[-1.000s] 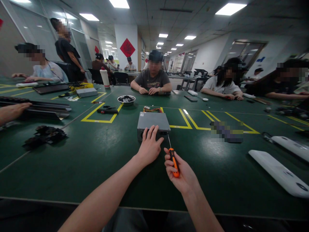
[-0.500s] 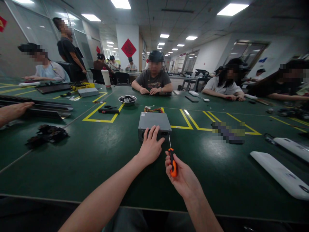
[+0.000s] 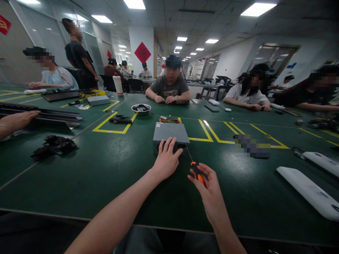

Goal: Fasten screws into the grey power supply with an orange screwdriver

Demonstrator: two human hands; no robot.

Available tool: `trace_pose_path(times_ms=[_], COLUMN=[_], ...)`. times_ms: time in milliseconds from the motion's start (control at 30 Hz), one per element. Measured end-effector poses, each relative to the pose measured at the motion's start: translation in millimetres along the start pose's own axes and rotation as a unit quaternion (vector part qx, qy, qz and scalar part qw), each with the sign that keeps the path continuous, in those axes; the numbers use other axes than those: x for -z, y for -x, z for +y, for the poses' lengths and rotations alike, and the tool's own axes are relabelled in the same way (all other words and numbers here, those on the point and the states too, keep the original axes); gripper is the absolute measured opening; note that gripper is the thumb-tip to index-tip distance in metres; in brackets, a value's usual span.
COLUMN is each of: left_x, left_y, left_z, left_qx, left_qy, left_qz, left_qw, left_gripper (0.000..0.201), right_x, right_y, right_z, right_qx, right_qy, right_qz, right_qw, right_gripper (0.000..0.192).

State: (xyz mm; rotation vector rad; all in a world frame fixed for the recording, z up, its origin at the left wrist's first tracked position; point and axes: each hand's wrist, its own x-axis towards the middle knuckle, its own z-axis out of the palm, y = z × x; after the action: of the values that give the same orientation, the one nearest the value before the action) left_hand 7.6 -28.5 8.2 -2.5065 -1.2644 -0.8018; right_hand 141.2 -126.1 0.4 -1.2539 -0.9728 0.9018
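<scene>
Head view:
Left hand (image 3: 166, 163): flat, fingers spread on the grey metal box's (image 3: 169, 131) near face, unmoved.
Right hand (image 3: 209, 188): gripping the orange screwdriver (image 3: 196, 171), now tilted, tip off the box's right corner.
Box: mid-table (image 3: 106, 169), beside the yellow lines (image 3: 209, 134).

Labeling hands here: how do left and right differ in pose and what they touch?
The left hand lies palm down, fingers spread on the grey metal box. The right hand is off the box, curled round the orange-handled screwdriver, whose shaft slants toward the box. Both are bare, over the green table.
</scene>
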Motion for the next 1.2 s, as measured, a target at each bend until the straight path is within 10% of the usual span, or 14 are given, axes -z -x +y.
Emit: trace_pose_path(times_ms=[167, 333, 1200], left_x=[-0.5, -2.3, 0.4], left_y=[0, -1, -6], left_z=[-2, -5, -12], left_qx=[0.003, 0.013, 0.038], left_qy=[-0.004, 0.0, -0.001], left_qz=[0.007, 0.019, 0.017], left_qw=[1.0, 1.0, 0.999], left_gripper=[0.038, 0.044, 0.045], right_x=[8, 6, 0], right_y=[3, -4, 2], right_z=[-4, -13, -8], right_qx=[0.228, 0.316, 0.387], right_qy=[0.338, 0.447, 0.494], right_qz=[0.014, 0.051, -0.024], right_qw=[0.913, 0.835, 0.778], right_gripper=[0.035, 0.028, 0.029])
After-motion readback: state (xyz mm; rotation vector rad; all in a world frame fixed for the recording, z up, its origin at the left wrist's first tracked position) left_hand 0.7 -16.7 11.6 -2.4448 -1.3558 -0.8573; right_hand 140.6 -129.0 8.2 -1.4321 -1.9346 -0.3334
